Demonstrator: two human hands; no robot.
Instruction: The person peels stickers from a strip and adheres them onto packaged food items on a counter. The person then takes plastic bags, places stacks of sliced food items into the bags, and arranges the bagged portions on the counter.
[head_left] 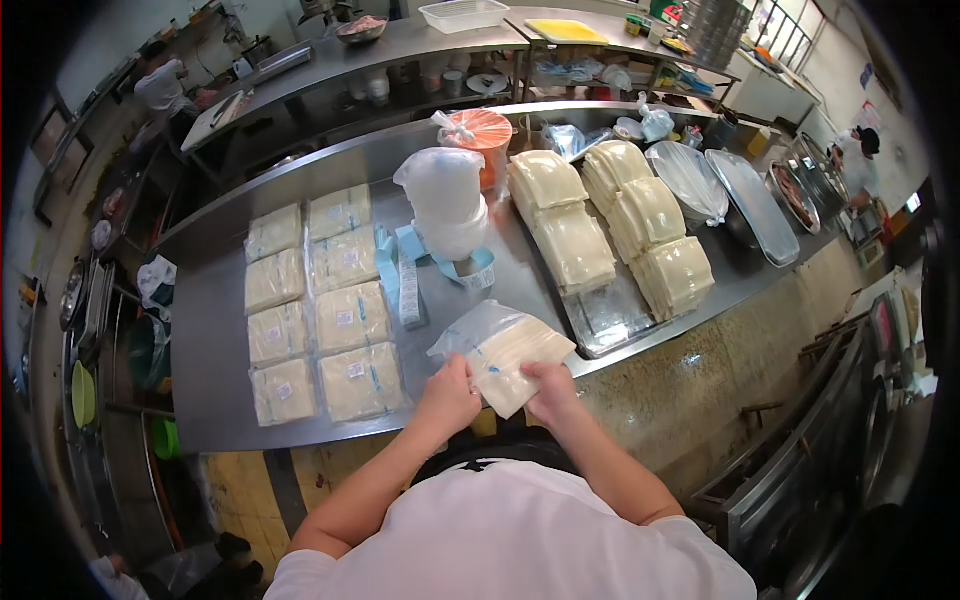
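Note:
Just past the table's near edge, my two hands hold a stack of pale square dough sheets [520, 372] partly inside a clear plastic bag [468, 328]. My left hand [455, 392] is closed on the bag's left edge. On the other side, my right hand [553, 392] grips the stack, thumb on top, fingers hidden beneath. To the left lie several bagged stacks [352, 312] with white labels, in two columns. Unbagged sheet stacks [572, 248] fill a metal tray [608, 322] on the right. Blue-backed label strips [408, 290] lie between the two groups.
A white plastic-wrapped bundle [440, 195] and an orange container [488, 135] stand mid-table. Further right are a bag-covered bowl [685, 175] and a lidded tray [752, 205]. A second counter [400, 50] runs behind. Other people [160, 85] are at the far left and right.

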